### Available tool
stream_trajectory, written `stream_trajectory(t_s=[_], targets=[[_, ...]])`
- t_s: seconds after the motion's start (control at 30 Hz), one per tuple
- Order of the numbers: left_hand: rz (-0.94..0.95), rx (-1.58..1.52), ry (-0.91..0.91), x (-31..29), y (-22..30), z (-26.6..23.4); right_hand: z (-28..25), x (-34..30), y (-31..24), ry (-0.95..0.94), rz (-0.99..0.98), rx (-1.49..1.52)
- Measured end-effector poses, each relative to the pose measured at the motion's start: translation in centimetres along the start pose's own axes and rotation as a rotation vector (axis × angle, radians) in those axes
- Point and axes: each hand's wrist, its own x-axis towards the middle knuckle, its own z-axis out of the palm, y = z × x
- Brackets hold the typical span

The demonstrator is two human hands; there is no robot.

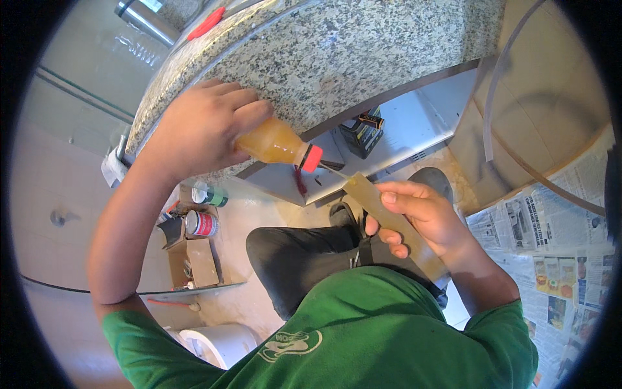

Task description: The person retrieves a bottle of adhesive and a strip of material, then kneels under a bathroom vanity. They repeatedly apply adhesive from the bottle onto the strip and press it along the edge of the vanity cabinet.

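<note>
My left hand (206, 126) is wrapped round a clear bottle (271, 141) of amber liquid, tipped so that its red cap (311, 158) points down to the right. Between the cap's tip and the near end of a flat tan strip (376, 202) runs a thin pale line; whether it is a nozzle or a stream of liquid, I cannot tell. That end of the strip looks wet. My right hand (422, 217) grips the strip, thumb on top and fingers curled beneath, and its lower end slants down toward my lap.
Ahead is a speckled granite slab (363, 52), with a white compartment (434, 113) holding a black box (360, 137) below it. Cans (201, 223) and a cardboard box (202, 262) stand at left. Newspaper (544, 227) covers the right side, where a bent strip (495, 91) hangs.
</note>
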Motion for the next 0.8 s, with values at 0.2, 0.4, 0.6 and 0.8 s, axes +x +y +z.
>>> stream_trajectory(t_s=[0.2,0.4,0.6,0.8], targets=[[0.041,-0.021,0.032,0.3,0.4,0.0,0.1,1.0,0.0,-0.079,-0.042,0.004],[0.105,0.007,0.079,0.7,0.5,-0.8,0.1,1.5,-0.2,-0.141,-0.048,0.008],[0.134,0.111,0.133,1.2,0.6,-1.1,0.3,1.4,-0.3,-0.133,-0.051,-0.020],[0.162,0.127,0.146,1.4,0.6,-1.2,0.2,1.4,-0.5,-0.145,-0.045,-0.030]])
